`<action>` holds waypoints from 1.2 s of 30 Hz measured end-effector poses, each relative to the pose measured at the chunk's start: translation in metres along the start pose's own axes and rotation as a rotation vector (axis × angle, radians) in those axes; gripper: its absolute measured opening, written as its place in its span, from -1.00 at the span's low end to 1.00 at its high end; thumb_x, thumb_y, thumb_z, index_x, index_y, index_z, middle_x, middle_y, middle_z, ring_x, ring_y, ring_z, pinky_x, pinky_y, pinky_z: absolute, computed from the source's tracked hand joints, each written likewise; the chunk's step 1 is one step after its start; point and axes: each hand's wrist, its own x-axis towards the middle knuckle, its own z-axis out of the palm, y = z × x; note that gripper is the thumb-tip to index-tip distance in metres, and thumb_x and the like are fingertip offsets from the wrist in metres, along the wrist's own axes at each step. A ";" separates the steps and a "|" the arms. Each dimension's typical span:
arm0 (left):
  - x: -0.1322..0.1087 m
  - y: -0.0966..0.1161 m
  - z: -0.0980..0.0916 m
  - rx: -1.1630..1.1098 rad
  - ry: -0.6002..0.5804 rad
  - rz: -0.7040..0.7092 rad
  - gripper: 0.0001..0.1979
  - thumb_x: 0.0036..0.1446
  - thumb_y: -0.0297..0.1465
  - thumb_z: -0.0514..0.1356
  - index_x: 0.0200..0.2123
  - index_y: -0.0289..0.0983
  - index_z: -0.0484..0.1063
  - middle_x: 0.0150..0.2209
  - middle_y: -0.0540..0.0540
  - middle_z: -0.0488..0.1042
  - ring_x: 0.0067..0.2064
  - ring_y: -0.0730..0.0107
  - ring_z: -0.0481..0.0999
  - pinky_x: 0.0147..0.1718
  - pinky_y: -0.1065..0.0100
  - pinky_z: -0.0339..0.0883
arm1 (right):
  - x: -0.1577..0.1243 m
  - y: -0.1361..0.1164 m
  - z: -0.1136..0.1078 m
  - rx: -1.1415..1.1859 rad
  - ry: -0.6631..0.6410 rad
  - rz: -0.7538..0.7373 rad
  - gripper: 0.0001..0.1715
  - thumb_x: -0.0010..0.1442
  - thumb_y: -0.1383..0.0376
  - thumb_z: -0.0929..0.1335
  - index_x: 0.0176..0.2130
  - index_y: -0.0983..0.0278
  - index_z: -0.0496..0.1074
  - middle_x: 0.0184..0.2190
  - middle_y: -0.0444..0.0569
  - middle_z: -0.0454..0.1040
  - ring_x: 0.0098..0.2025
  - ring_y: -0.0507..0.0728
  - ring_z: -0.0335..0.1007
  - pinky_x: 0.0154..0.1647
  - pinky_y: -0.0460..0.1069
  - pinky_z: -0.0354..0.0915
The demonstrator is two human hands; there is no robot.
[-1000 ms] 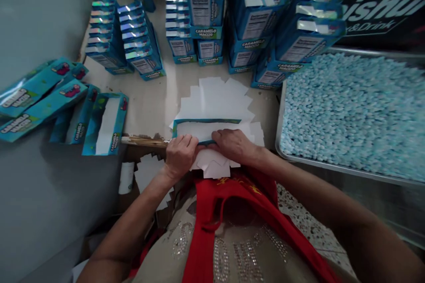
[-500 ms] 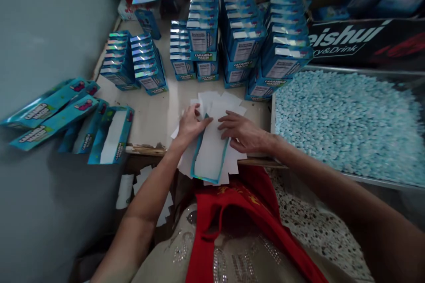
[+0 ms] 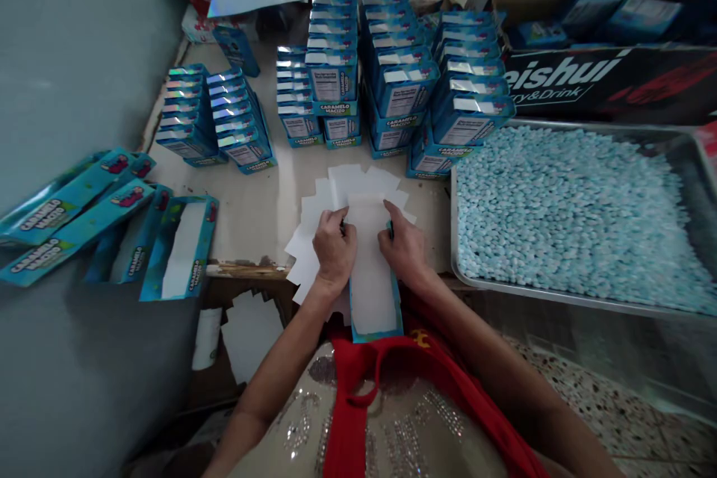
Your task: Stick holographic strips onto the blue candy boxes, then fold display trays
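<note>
A blue cardboard box tray [image 3: 374,306] with a white inside lies lengthwise before me, over several fanned white card sheets [image 3: 309,235]. Curled round its left long side near the far end, my left hand [image 3: 334,245] is closed on the wall. My right hand [image 3: 404,245] grips the opposite side at about the same height, its index finger pointing along the far corner. The box's near end overhangs the table edge by the red apron [image 3: 350,403].
Stacks of filled blue boxes [image 3: 400,93] stand at the back, with two smaller rows [image 3: 238,119] to the left. Blue box trays [image 3: 179,246] lean at the left edge. A metal tray [image 3: 456,239] of pale blue candies [image 3: 565,209] is at right, before a black carton [image 3: 616,82].
Both hands went from loosely spread fingers to closed grips on the box's sides. The box turned straighter and came slightly nearer my body. The view shifted a little.
</note>
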 end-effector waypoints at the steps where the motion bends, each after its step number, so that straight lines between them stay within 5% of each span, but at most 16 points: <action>1: 0.001 0.002 -0.001 0.024 -0.018 0.000 -0.61 0.14 -0.56 0.08 -0.02 -0.28 0.56 -0.12 -0.21 0.56 -0.14 0.17 0.58 -0.12 0.23 0.43 | -0.003 -0.005 -0.003 -0.044 -0.017 -0.019 -0.30 0.24 0.38 0.19 0.35 0.38 0.21 -0.02 0.26 0.58 -0.11 0.31 0.55 -0.12 0.14 0.40; 6: 0.018 -0.001 -0.003 0.061 -0.078 -0.126 -0.84 0.15 -0.46 0.20 -0.20 -0.23 0.55 -0.27 -0.14 0.59 -0.24 0.18 0.57 -0.22 0.26 0.37 | 0.003 -0.020 -0.014 -0.244 -0.145 -0.152 -0.49 0.27 0.45 0.20 0.16 0.27 0.41 -0.10 0.23 0.58 -0.12 0.33 0.53 -0.19 0.12 0.38; 9: 0.023 -0.010 0.000 -0.187 -0.016 -0.245 -0.97 0.14 -0.41 0.23 -0.34 -0.22 0.49 -0.41 -0.02 0.54 -0.35 0.31 0.50 -0.25 0.33 0.35 | 0.013 -0.007 -0.013 -0.156 -0.118 -0.223 -0.44 0.22 0.44 0.23 0.18 0.27 0.40 -0.03 0.22 0.54 -0.02 0.34 0.48 -0.11 0.14 0.38; 13: 0.021 -0.013 0.006 -0.477 0.102 -0.322 -0.89 0.14 -0.35 0.24 -0.42 -0.23 0.43 -0.44 0.03 0.48 -0.37 0.40 0.43 -0.30 0.41 0.33 | 0.020 0.013 -0.012 0.017 -0.166 -0.195 -0.33 0.20 0.41 0.21 0.28 0.25 0.30 0.06 0.13 0.53 -0.02 0.28 0.50 -0.08 0.11 0.38; 19: 0.024 -0.008 0.008 -0.252 0.106 -0.234 -0.87 0.08 -0.42 0.22 -0.50 -0.21 0.38 -0.51 0.08 0.38 -0.41 0.43 0.34 -0.32 0.42 0.26 | 0.034 0.010 -0.027 -0.073 -0.353 -0.191 -0.10 0.14 0.34 0.30 0.43 0.08 0.15 -0.03 0.07 0.62 -0.08 0.32 0.56 -0.15 0.10 0.36; 23: 0.027 -0.009 0.011 -0.417 0.150 -0.328 -0.88 0.09 -0.37 0.25 -0.47 -0.24 0.42 -0.47 0.04 0.45 -0.39 0.42 0.40 -0.30 0.40 0.31 | 0.043 -0.005 -0.033 -0.220 -0.461 -0.232 -0.10 0.14 0.35 0.32 0.42 0.01 0.18 -0.08 0.13 0.64 -0.09 0.34 0.58 -0.17 0.11 0.35; 25: 0.027 -0.010 0.010 -0.475 0.158 -0.307 -0.88 0.09 -0.34 0.27 -0.44 -0.25 0.46 -0.42 0.00 0.49 -0.34 0.39 0.46 -0.26 0.38 0.36 | 0.044 -0.008 -0.031 -0.249 -0.453 -0.206 -0.11 0.15 0.37 0.31 0.42 0.01 0.18 -0.13 0.14 0.65 -0.14 0.32 0.59 -0.18 0.11 0.36; 28: 0.027 -0.011 0.003 -0.407 0.004 -0.167 -0.89 0.09 -0.32 0.32 -0.34 -0.25 0.56 -0.30 -0.06 0.58 -0.22 0.34 0.54 -0.14 0.34 0.42 | 0.041 -0.004 -0.026 -0.246 -0.426 -0.214 -0.10 0.18 0.37 0.29 0.45 0.08 0.10 -0.15 0.17 0.65 -0.17 0.33 0.59 -0.16 0.12 0.36; 32: 0.022 -0.016 -0.009 -0.319 -0.225 -0.113 -0.56 -0.05 -0.41 0.42 -0.03 -0.23 0.58 -0.16 -0.09 0.62 -0.21 0.33 0.58 -0.11 0.30 0.45 | 0.029 0.011 -0.016 -0.106 -0.270 -0.149 -0.11 0.18 0.36 0.26 0.44 0.35 0.02 -0.14 0.20 0.64 -0.15 0.32 0.57 -0.11 0.12 0.37; 36: 0.007 -0.014 -0.008 -0.295 -0.140 -0.063 -0.66 0.06 -0.48 0.31 -0.05 -0.23 0.58 -0.07 -0.11 0.61 -0.10 0.27 0.58 -0.06 0.26 0.46 | 0.012 0.024 -0.007 0.104 -0.124 -0.114 -0.39 0.19 0.37 0.22 0.21 0.36 0.33 -0.17 0.14 0.62 -0.18 0.29 0.55 -0.09 0.11 0.36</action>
